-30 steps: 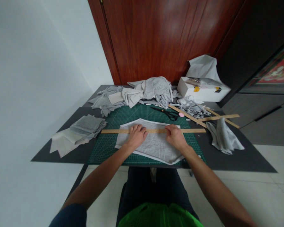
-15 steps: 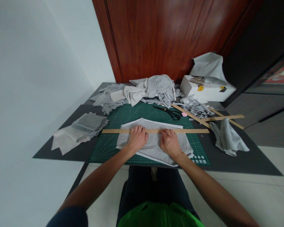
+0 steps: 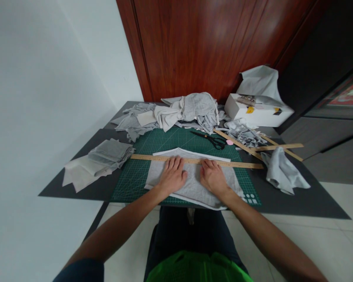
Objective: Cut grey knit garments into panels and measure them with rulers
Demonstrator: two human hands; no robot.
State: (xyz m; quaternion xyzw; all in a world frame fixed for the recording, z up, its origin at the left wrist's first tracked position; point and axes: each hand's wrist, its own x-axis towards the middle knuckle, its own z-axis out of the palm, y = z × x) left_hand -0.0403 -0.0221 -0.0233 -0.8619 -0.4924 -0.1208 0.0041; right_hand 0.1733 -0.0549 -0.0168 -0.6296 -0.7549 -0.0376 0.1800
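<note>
Fingers of the left hand (image 3: 173, 176) are lying flat, slightly apart, with their tips reaching onto a wooden ruler (image 3: 191, 161); those of the right hand (image 3: 214, 177) are bending close together at its near edge, and whether they are pinching it I cannot tell. Directly beneath both sets of fingertips, the ruler is crossing a piece of grey cloth (image 3: 192, 186), its ends extending past the cloth on either side. Just beyond the fingers, the cloth's pale far edge is slanting closer to the ruler towards the right. Good work here, I judge, is pressing evenly through both hands, so that neither end is swinging, and smoothing creases between the palms without dragging the fabric. Under the cloth, a green cutting mat (image 3: 126, 190) is showing around the hands, its grid probably offering a straight reference. Beyond the right fingertips, black scissors (image 3: 217, 143) are lying near a pink piece (image 3: 230, 142). Farther out, folded cloths (image 3: 110, 153) are resting left of the left fingers, and a bunched cloth (image 3: 285, 172) is sitting right of the right ones.
</note>
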